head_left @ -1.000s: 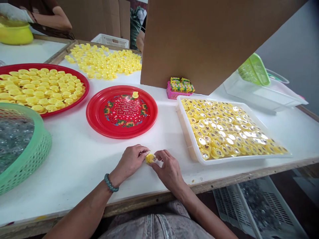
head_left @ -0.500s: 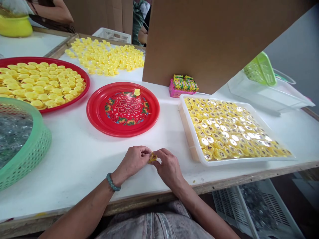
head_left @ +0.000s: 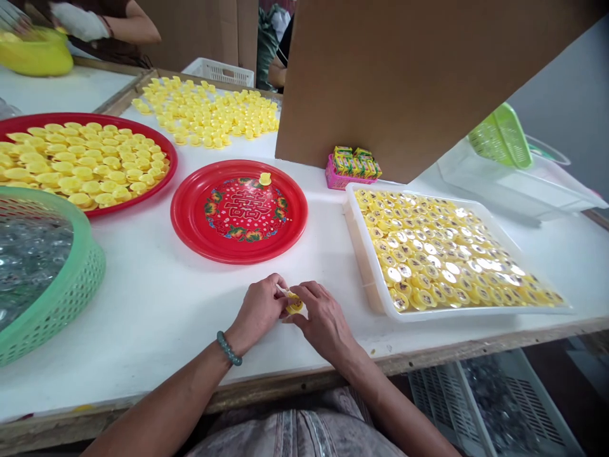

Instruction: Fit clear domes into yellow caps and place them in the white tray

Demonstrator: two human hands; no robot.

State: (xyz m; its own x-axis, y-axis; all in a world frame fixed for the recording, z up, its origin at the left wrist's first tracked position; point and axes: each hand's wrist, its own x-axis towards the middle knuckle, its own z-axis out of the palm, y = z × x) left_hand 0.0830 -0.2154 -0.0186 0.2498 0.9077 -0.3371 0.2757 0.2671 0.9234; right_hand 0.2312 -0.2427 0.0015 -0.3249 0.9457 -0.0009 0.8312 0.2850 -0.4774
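Note:
My left hand [head_left: 259, 310] and my right hand [head_left: 321, 320] meet near the front edge of the white table [head_left: 143, 298], both pinching one small yellow piece [head_left: 294, 304] between their fingertips. A thin pale stick or tab shows by my left thumb. Just beyond the hands lies a red plate [head_left: 190, 219] with a printed middle and a single yellow piece [head_left: 265, 179] near its far rim. To the right stands a white tray [head_left: 364, 266] packed with several shiny yellow pieces.
A large red plate [head_left: 166, 152] full of yellow pieces sits at the left, with a green basket [head_left: 71, 279] of clear bits before it. More yellow pieces [head_left: 209, 117] lie farther back. A cardboard sheet [head_left: 404, 76], a pink basket [head_left: 340, 181] and another person's gloved hand [head_left: 78, 22] are behind.
Both hands have kept hold of the yellow piece and turned it a little between the fingers. The view has shifted slightly.

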